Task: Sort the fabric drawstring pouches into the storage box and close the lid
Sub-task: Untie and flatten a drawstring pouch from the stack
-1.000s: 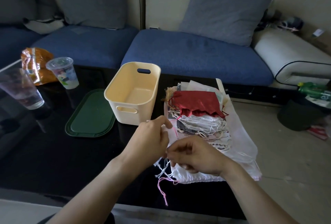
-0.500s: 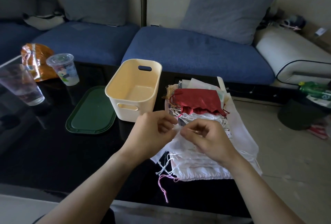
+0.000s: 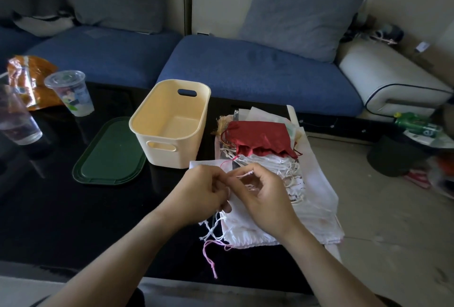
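Pinching a pink cord (image 3: 239, 176): both hands over the pouches (image 3: 282, 179).
Left hand (image 3: 204, 190) and right hand (image 3: 265, 195) have fingers curled on it; box (image 3: 169, 122) holds nothing.

Hands (image 3: 206, 191) closer, perhaps gathering pink drawstring (image 3: 243, 174)
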`<state>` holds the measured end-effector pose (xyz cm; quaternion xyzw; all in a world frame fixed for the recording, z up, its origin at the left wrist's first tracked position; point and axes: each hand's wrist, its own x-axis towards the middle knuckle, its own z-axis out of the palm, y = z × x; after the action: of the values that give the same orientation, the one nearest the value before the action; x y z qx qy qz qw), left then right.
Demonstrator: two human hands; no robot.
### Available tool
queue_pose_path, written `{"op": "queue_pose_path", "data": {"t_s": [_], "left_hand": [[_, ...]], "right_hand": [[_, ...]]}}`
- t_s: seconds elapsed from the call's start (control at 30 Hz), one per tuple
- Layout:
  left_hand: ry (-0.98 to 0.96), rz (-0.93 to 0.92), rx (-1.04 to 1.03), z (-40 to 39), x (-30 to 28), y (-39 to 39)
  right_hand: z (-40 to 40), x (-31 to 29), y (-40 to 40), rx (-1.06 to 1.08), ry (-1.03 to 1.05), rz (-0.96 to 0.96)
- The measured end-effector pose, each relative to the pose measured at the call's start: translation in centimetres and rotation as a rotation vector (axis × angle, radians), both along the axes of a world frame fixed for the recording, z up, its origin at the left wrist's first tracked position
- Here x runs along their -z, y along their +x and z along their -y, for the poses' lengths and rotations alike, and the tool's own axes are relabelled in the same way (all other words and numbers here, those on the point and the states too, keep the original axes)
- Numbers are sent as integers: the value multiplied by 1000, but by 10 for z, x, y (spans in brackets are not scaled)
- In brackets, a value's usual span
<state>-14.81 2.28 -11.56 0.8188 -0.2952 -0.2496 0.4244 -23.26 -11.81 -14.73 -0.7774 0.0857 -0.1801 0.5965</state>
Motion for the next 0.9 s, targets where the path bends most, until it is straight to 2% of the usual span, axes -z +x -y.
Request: {"op": "queue_pose_path", "data": {"t_s": [0.1, 0.2, 0.27, 0.43, 0.53, 0.63, 0.77, 0.83, 0.9], "left_hand": [[29, 116, -92, 4, 5, -7], [18, 111, -150, 8, 8, -9], [-42, -6, -199, 10, 10, -9], [-264, -493, -303, 18, 9, -4], [-318, -637, -337, 21, 8, -3], [-286, -557, -308, 20, 10, -4], [-197, -316, -259, 18, 9, -6], [-183, -233, -266, 18, 9, -9], [-177, -137, -288, 19, 9, -11]], "right_hand": [[-3, 1, 1, 19, 27, -13], [-4, 3, 2, 57, 43, -28], [-5, 3, 2, 91, 51, -32], [-4, 3, 2, 195, 21, -29], [-1, 3, 3, 221, 61, -58], [2, 2, 2, 226, 118, -90], [6, 2, 2, 239, 176, -148], [6, 2, 3, 234, 295, -173], [6, -1, 4, 237, 544, -198]]}}
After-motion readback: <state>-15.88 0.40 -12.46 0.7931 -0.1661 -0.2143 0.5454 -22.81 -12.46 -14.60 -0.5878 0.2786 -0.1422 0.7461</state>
